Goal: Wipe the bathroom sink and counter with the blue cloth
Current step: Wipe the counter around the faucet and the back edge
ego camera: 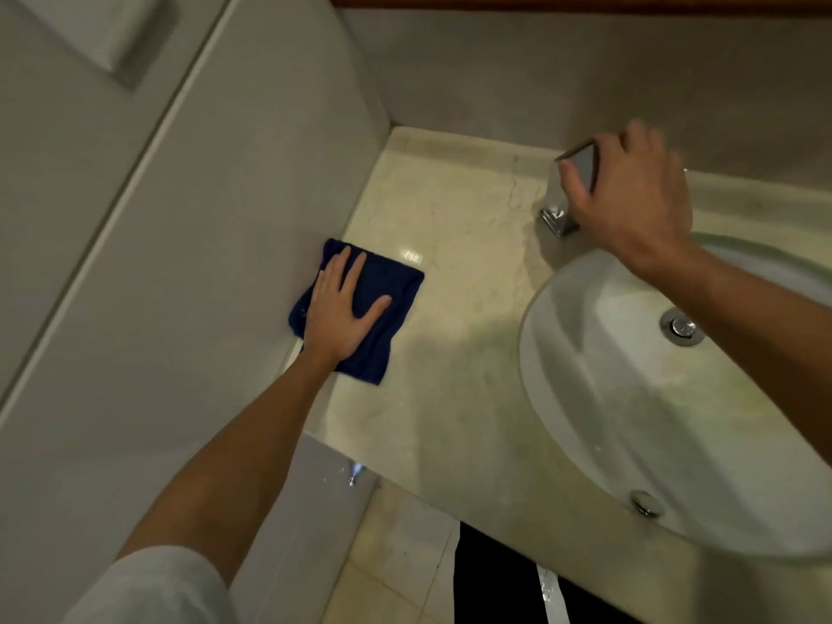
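Observation:
A dark blue cloth [386,304] lies flat on the pale marble counter [454,308], against the left wall. My left hand [342,310] presses flat on the cloth, fingers spread. To the right sits the white oval sink [599,398] with its chrome drain [682,327]. At the back my right hand [630,195] is closed around the top of the square chrome faucet [568,191], hiding most of its spout.
A grey wall [225,263] runs along the counter's left side and another behind the faucet. An overflow fitting [646,504] sits on the sink's near rim. Below the counter's front edge are a tiled floor [396,556] and my dark trousers.

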A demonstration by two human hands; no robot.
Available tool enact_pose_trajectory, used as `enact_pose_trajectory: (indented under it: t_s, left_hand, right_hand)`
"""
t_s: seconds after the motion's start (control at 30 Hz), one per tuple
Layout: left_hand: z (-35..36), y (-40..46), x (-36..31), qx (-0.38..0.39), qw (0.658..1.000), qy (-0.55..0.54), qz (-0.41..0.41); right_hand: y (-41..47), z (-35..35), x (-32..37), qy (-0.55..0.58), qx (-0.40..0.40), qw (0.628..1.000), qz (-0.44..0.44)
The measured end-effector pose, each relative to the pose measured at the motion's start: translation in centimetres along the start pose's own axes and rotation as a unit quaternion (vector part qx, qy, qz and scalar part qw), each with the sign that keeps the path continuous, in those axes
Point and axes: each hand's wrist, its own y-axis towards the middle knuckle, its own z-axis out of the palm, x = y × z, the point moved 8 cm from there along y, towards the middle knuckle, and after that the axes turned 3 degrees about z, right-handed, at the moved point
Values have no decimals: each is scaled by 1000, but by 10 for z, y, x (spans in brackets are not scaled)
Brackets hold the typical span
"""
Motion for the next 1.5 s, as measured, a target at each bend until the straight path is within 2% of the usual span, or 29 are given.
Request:
enact_pose_trajectory:
  t_s: [0.17,0.37,0.57,0.77,0.9,1.07,1.2,1.3,1.5]
  left_hand:
    - [-5,-103,32,11,1000,16,-4]
    - [2,-132,16,6,998,23,-54]
    - [38,-168,-106,34,999,17,-23]
    - [82,-200,-235,68,996,36,-50]
    - [95,-205,-278,67,996,36,-36]
    - [87,-201,-259,55,998,-12,-26]
    - [56,-197,-158,9,996,-16,-83]
    - [37,-189,-89,27,996,12,-83]
    - [47,-165,-100,16,986,53,-155]
  right_hand:
    - [0,-1,1,2,-10,1000,-2]
    - [-1,2,3,-8,-4,1000,-2]
    - [-4,0,3,-3,-3,1000,5]
    - [-6,-3,6,-6,1,1000,4]
    - [-6,-5,7,-16,-2,1000,5]
    - [-6,-6,7,-27,3,1000,0]
    - [-3,-6,7,-20,1,1000,2]
    - [-4,-5,8,-24,1,1000,3]
    - [-3,0,5,-15,-8,1000,9]
